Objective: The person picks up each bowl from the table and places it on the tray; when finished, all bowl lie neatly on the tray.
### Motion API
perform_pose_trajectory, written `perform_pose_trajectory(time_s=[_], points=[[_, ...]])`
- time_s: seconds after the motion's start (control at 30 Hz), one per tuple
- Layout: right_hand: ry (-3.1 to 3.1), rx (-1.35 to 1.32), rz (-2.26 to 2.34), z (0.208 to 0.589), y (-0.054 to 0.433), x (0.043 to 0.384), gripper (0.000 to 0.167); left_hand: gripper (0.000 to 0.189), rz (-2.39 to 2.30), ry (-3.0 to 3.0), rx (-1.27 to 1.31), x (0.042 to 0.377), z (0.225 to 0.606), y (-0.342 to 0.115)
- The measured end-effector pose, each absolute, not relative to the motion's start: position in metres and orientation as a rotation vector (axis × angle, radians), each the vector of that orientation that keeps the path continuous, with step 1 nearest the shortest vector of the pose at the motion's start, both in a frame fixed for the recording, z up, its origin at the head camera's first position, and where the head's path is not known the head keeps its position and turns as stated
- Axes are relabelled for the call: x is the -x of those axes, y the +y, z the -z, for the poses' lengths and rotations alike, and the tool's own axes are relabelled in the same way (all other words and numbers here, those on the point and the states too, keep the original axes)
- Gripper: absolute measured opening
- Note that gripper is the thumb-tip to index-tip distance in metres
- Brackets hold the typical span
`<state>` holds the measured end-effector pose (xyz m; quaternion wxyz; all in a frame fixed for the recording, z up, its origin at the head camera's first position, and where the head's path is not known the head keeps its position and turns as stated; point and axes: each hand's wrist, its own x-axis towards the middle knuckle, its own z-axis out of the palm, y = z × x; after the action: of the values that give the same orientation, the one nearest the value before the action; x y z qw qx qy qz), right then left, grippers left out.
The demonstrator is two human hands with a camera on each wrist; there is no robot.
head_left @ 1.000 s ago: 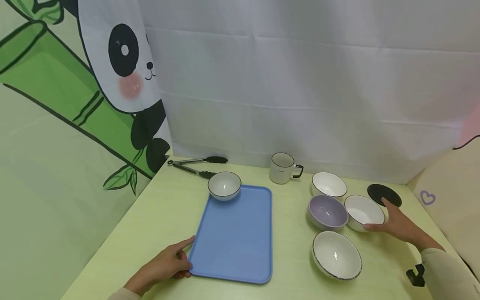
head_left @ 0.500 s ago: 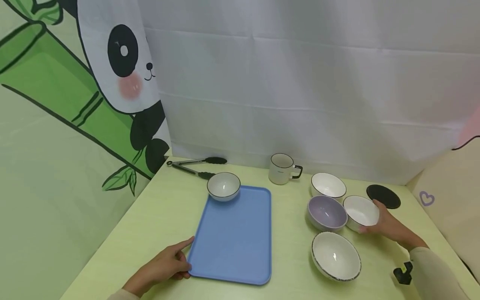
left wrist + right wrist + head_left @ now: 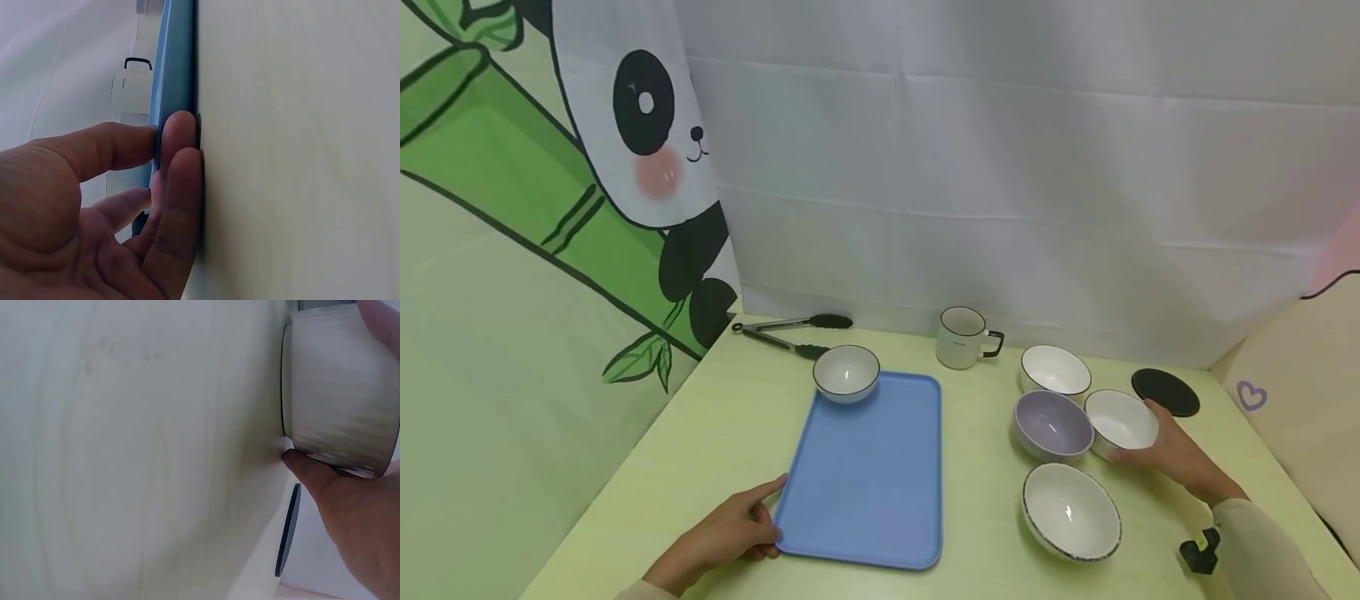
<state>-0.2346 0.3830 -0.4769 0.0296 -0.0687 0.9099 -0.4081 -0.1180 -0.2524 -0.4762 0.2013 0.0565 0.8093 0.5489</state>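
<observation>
My left hand (image 3: 730, 529) is at the near left corner of the blue tray (image 3: 865, 475). In the left wrist view its thumb lies on the rim of the tray (image 3: 175, 62) and the fingertips tuck in against the edge, low by the table. On the right, my right hand (image 3: 1172, 454) grips a white bowl with a dark rim (image 3: 1120, 419), thumb on the near side and fingers at the far right. The right wrist view shows this bowl (image 3: 340, 387) upright, its base close over the table. A purple bowl (image 3: 1052, 425) sits right beside it.
Another white bowl (image 3: 1056, 371) stands behind the purple one, and a speckle-rimmed bowl (image 3: 1071, 512) in front. A black disc (image 3: 1165, 392) lies at the back right. A small bowl (image 3: 846, 372) overlaps the tray's far left corner, near tongs (image 3: 793, 333) and a mug (image 3: 961, 337).
My right hand has moved left and closed onto the white bowl, its fingers now against the bowl's right side. My left hand has stayed at the tray's corner.
</observation>
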Motion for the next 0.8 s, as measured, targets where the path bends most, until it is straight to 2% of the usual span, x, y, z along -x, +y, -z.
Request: perform_pose_trajectory(time_s=[0.1,0.37,0.67,0.8], points=[[2.802,0.206,1.280,0.479,0.382,0.234,0.110,0.082,-1.533,2.256,-0.163,0.117,0.477,-0.253],[2.784,0.136,1.320,0.470,0.382,0.230,0.122,0.081,-1.524,2.258,-0.165,0.120,0.475,-0.254],[2.829,0.111,1.266,0.441,0.390,0.228,0.122,0.081,-1.482,2.270,-0.148,0.125,0.470,-0.252],[2.863,0.148,1.258,0.429,0.390,0.228,0.116,0.082,-1.488,2.255,-0.128,0.123,0.470,-0.252]])
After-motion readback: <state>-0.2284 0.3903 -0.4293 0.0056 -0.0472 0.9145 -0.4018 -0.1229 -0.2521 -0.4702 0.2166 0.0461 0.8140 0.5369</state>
